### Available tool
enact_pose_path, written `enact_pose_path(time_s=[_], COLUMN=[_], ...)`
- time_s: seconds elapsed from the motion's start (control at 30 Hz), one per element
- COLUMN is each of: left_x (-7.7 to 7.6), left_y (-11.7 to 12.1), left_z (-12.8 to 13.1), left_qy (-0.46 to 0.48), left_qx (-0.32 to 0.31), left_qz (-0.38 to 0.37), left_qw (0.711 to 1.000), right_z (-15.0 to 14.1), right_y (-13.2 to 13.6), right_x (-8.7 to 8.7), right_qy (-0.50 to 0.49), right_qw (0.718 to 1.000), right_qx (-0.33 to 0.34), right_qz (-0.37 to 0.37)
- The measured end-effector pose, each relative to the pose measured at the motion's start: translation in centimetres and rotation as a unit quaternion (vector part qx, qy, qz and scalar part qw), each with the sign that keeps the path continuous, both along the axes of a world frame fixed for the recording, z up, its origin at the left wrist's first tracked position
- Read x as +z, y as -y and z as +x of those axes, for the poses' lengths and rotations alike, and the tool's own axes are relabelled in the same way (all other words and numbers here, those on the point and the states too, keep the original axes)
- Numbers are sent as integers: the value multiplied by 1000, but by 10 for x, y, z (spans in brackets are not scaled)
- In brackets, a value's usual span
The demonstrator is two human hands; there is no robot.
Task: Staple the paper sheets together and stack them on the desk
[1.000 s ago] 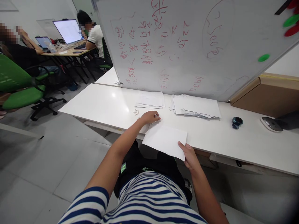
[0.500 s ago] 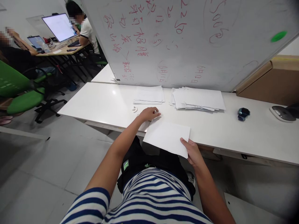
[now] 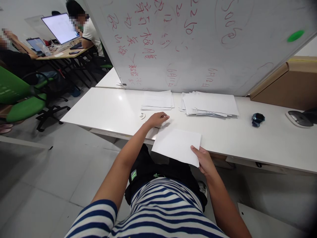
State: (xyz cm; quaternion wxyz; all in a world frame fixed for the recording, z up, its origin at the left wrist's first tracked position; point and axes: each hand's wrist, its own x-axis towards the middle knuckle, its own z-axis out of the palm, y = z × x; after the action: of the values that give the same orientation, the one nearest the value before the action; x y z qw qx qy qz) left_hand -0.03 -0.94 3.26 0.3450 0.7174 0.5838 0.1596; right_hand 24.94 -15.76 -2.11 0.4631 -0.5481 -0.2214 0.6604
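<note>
I see, through a remote head view, a whiteboard [image 3: 160,49] with red handwriting, standing beyond the white paper [image 3: 178,145]. The white bench [image 3: 111,105] stretches away to either side of the paper, whose near edge juts past the bench front. Far to the paper's right, and beyond it, is a brown cardboard box [image 3: 277,86]. Beyond the paper, slightly right, lies an uneven stack of sheets [image 3: 210,104]; beyond it, slightly left, lies a thinner stack [image 3: 158,100]. At the paper's right edge I have the right hand [image 3: 204,160], its grip pinching that edge with the thumb on top. Just beyond the paper's far left corner is the left hand [image 3: 158,120], fingers bent; I cannot tell whether this grip closes on anything. Well to the right of the paper sits a dark wristwatch-like object [image 3: 257,119]. Left of the paper and beyond it, I make out a small white curved item [image 3: 142,115].
</note>
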Motion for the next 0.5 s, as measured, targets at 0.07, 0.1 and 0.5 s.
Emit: enact_pose_path(time_s=[0.07, 0.1, 0.5], left_x=[0, 0, -24], left_y=[0, 0, -6], left_z=[0, 0, 19], left_qy=[-1, -3, -212], left_qx=[0, -1, -64], left_qz=[2, 0, 74], left_qw=[1000, 1000, 972], right_z=[0, 0, -2], right_y=[-1, -1, -4], right_x=[-2, -3, -7], right_qy=[4, 6, 66], right_qw=[1000, 1000, 998], right_qx=[1, 0, -22], right_qz=[1, 1, 7])
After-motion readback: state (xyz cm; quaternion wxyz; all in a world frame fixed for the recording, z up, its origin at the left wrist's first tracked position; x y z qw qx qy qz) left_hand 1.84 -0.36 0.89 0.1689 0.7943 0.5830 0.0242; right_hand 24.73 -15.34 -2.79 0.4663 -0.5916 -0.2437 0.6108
